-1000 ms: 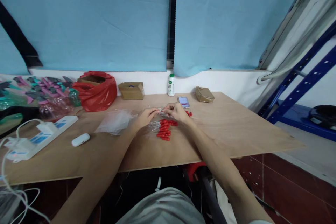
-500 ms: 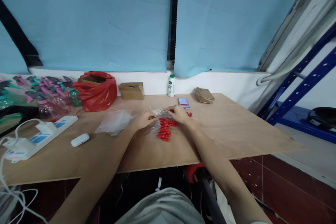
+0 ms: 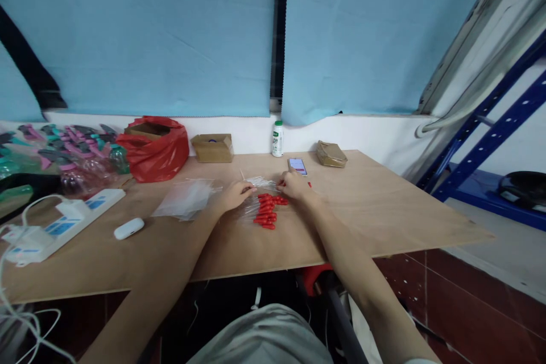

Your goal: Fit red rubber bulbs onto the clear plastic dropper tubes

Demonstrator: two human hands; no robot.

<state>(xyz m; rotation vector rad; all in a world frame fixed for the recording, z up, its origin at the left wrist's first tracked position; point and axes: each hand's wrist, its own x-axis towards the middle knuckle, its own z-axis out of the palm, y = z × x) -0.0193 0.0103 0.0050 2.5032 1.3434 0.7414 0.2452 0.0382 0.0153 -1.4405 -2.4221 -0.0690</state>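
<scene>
My left hand (image 3: 234, 195) rests low over the table with thumb and fingertips pinched together, beside a pile of slim red-ended pieces (image 3: 267, 211) with clear, thin parts pointing left. Whatever the fingertips hold is too small to make out. Across the pile, my right hand (image 3: 294, 184) has its fingers curled down at the right end of a bundle of thin white sticks (image 3: 263, 183); its fingertips are partly hidden. Flat clear plastic bags (image 3: 186, 199) lie left of my left hand. One small red piece (image 3: 310, 185) shows just beyond my right hand.
A phone (image 3: 297, 166), a white bottle (image 3: 277, 139), a brown packet (image 3: 331, 154) and an open cardboard box (image 3: 212, 148) stand toward the wall. Left are a red plastic bag (image 3: 160, 153), spray bottles (image 3: 83, 162), a power strip (image 3: 68, 224) and a white case (image 3: 128, 228).
My right hand has shifted slightly right, widening the gap between my hands and showing more of the white sticks. My left hand stays nearly in place.
</scene>
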